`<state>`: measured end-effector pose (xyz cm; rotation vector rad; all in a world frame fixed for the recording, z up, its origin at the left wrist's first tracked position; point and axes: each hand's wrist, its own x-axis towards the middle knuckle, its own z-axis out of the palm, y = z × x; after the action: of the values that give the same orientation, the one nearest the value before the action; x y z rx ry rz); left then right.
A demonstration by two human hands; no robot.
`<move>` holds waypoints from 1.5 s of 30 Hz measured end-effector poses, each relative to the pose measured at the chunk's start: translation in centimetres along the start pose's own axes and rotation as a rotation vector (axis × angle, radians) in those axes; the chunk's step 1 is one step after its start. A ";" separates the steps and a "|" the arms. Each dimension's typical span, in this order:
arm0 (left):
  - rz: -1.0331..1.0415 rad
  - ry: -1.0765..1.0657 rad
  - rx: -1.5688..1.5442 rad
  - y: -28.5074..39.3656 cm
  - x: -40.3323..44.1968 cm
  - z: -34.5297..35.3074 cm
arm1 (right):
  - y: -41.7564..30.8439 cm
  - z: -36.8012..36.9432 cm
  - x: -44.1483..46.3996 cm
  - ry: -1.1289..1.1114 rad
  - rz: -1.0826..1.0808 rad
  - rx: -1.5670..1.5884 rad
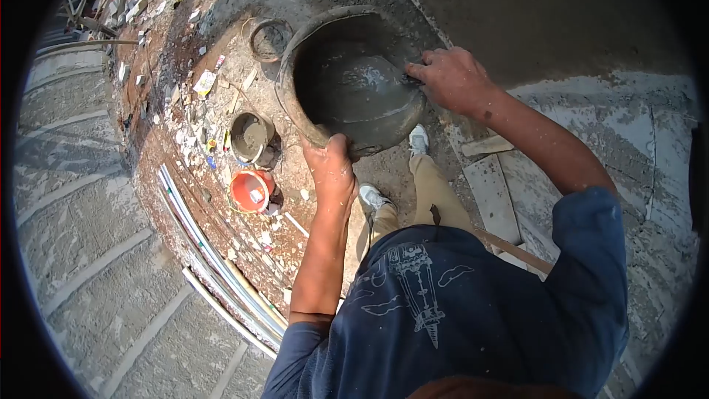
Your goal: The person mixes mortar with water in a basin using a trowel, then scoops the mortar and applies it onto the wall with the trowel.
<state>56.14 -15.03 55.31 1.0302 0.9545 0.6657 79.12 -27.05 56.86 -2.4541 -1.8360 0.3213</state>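
A large, dark, mud-caked tub (309, 122) hangs in front of my body, its mouth turned up toward me. Grey, watery slurry (369, 77) with a glint of sunlight lies inside it. My left hand (330, 166) grips the near rim, thumb on top and fingers hidden beneath. On the far right side, my right hand (454, 77) has its fingers curled on the rim; its fingertips are partly hidden. Both hands are spattered with grey specks.
Left of the tub stand a mortar bucket (252, 137), an orange bucket (251, 191) and a round container (269, 40). Rubble and litter cover the ground. Long pipes (214, 251) lie at lower left. Boards (493, 196) lie on the right, near a wet grey surface (561, 15).
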 end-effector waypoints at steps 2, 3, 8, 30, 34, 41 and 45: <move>0.005 0.037 -0.014 -0.5 0.2 -1.5 | -1.2 1.5 0.8 -0.096 -0.007 0.182; -0.026 0.065 -0.036 -0.2 -0.1 -1.9 | -2.4 2.8 1.2 -0.089 -0.037 0.254; -0.187 0.223 -0.059 -0.8 -0.9 -7.5 | -8.6 7.7 2.0 -0.096 -0.111 0.534; -0.536 0.421 0.063 -13.0 2.9 -4.7 | 21.4 5.4 -5.0 0.537 0.588 0.650; -0.443 0.251 0.007 -12.4 4.5 0.1 | 14.3 2.3 -4.2 0.134 0.398 0.242; -0.174 -0.056 -0.047 -7.4 6.9 7.1 | 10.8 3.8 2.4 0.138 0.092 -0.185; -0.030 -0.098 0.061 -6.0 8.5 8.0 | 10.5 4.7 5.1 -0.002 0.059 0.004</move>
<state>67.29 -13.61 48.49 1.0911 0.9078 0.5590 89.41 -25.62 49.81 -2.5099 -1.7635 0.3305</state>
